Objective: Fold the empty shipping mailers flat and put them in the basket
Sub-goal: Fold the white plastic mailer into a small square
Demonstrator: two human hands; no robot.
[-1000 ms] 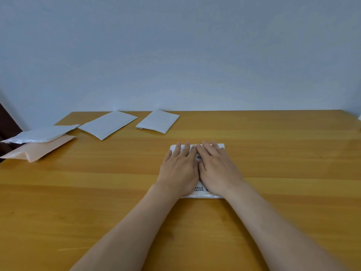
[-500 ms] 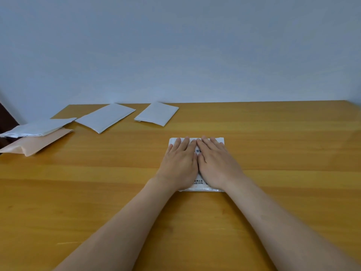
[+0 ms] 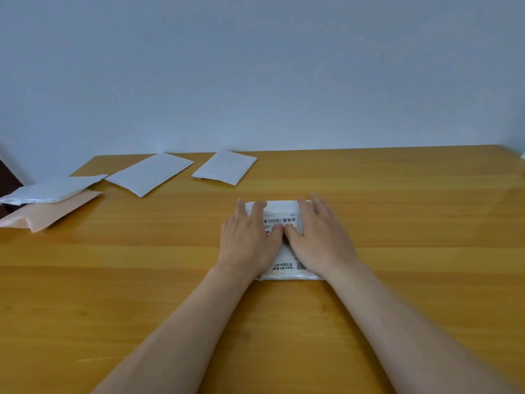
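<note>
A white folded mailer [image 3: 280, 213] with a barcode label lies on the wooden table [image 3: 142, 265] in front of me. My left hand [image 3: 247, 237] presses flat on its left half, fingers straight. My right hand [image 3: 319, 236] presses flat on its right half. The thumbs nearly touch at the middle, and the label shows between the hands. Other mailers lie at the far left: a white one [image 3: 224, 167], a longer white one [image 3: 149, 174], another white one [image 3: 54, 189] resting on a peach one [image 3: 51, 209]. No basket is in view.
A pale blue-grey wall [image 3: 255, 66] runs along the table's far edge. A dark object [image 3: 7, 177] shows at the left border past the table's corner. Bare wood spreads to the right of my hands.
Both hands have slid apart across the mailer, the left leftward and the right rightward, uncovering the barcode label. The view has shifted slightly.
</note>
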